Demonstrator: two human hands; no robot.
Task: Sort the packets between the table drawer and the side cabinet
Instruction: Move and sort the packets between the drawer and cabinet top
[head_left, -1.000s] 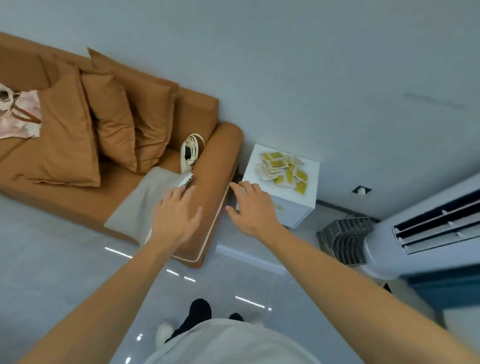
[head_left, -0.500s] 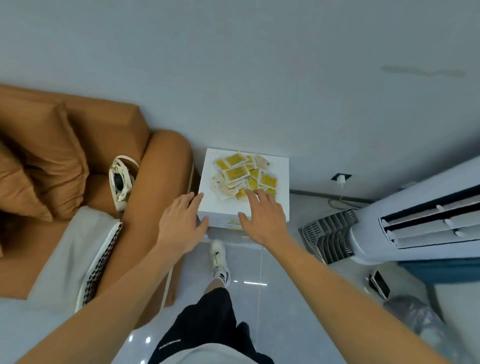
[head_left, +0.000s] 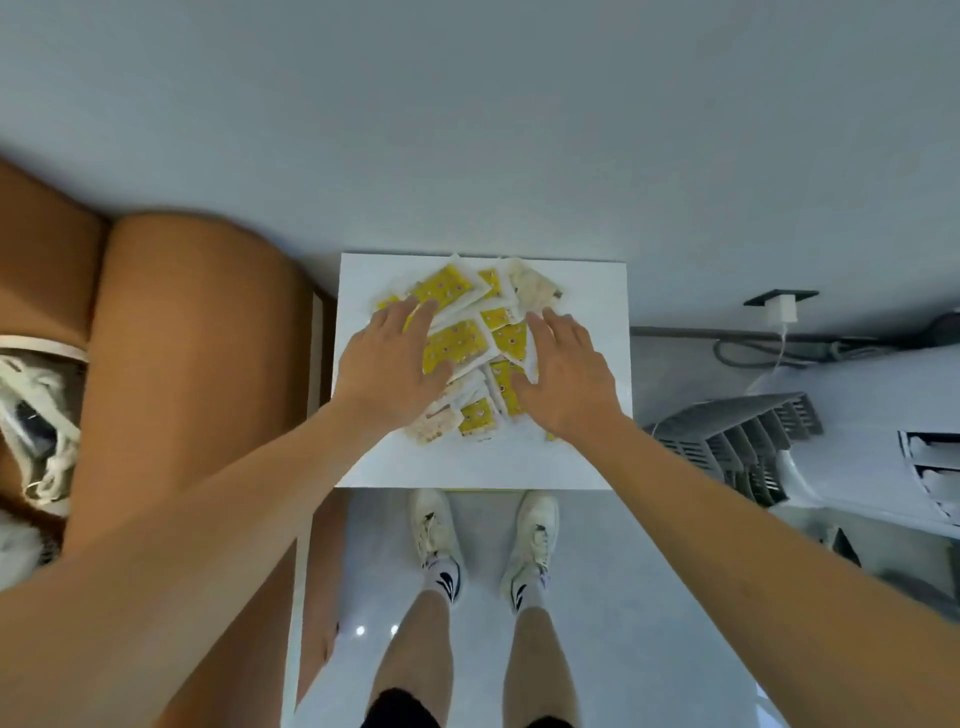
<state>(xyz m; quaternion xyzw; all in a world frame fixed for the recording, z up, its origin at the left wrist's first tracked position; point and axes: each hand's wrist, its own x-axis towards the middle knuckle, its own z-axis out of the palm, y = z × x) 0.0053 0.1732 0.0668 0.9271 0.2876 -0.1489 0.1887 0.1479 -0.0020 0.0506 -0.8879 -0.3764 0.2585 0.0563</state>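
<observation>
- Left hand (head_left: 387, 364) flat on the left side of the packets (head_left: 457, 348), palm down, fingers straight and close together, fingertips reaching the far yellow packet.
- Right hand (head_left: 563, 371) flat on the right side of the same pile, palm down, fingers straight, thumb angled inward toward the middle.
- Neither hand curled round or pinching anything; both just pressing or resting on top.
- Packets heaped loosely in an overlapping pile on the white cabinet top (head_left: 582, 275), between and under the two hands, nearer the far edge than the near one.
- Mostly yellow faces with white borders, a few pale beige ones at the far right and near left of the pile.
- No common direction: long sides lying at mixed angles, several tilted diagonally, some nearly square to the cabinet edges.
- Cabinet top square, white, set against a pale grey wall (head_left: 467, 130).
- Brown sofa arm (head_left: 197, 332) just beside the cabinet on the left, a white bag (head_left: 36, 415) on the seat beyond it.
- White standing air conditioner (head_left: 831, 441) to the right, with a dark grille; a wall socket with a white charger (head_left: 782, 306) and cable above it.
- Glossy pale floor (head_left: 649, 597) in front, white sneakers (head_left: 436, 530) close to the cabinet's near edge.
</observation>
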